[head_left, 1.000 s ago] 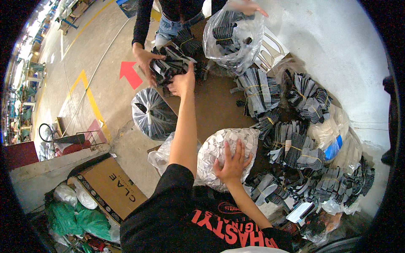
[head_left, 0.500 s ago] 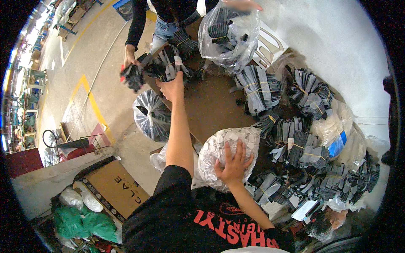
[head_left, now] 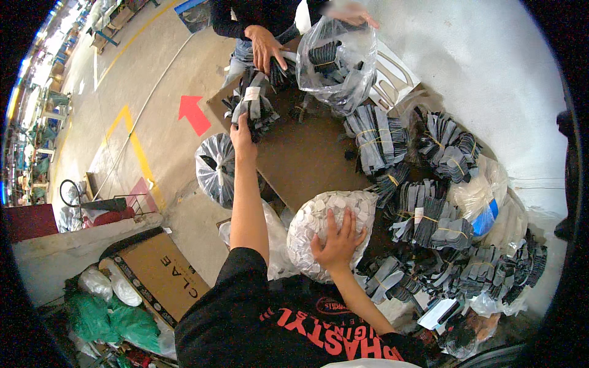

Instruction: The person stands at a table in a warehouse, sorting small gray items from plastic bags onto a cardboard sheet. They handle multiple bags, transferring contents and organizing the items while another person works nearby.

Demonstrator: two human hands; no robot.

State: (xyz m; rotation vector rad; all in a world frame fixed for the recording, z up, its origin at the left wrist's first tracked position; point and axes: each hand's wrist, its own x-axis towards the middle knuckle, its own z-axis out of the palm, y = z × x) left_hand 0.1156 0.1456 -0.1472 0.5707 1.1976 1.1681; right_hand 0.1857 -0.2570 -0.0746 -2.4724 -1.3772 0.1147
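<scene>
My left hand (head_left: 244, 140), reaching out over the far left of the brown table (head_left: 294, 156), is closed around a bundle of grey and black strips (head_left: 253, 101) with a pale band around it. Spread flat, the fingers of my right hand (head_left: 338, 242) rest on top of a clear bag of small white pieces (head_left: 311, 218) at the table's near edge. Another person's hand (head_left: 265, 49) is at a dark bundle just beyond mine. That person's other hand (head_left: 351, 13) touches an open clear plastic bag (head_left: 337, 67) with dark bundles inside.
Several banded strip bundles (head_left: 377, 135) are heaped along the table's right side, beside a white wall (head_left: 491, 73). A tied clear bag (head_left: 215, 168) stands left of the table. A cardboard box (head_left: 161, 276) and green bags (head_left: 123, 322) lie lower left. A red arrow (head_left: 195, 115) marks the floor.
The other person's hand has moved right, from beside my bundle to the one beyond it; the dark strips it held at the left are gone from there. My right hand stays put.
</scene>
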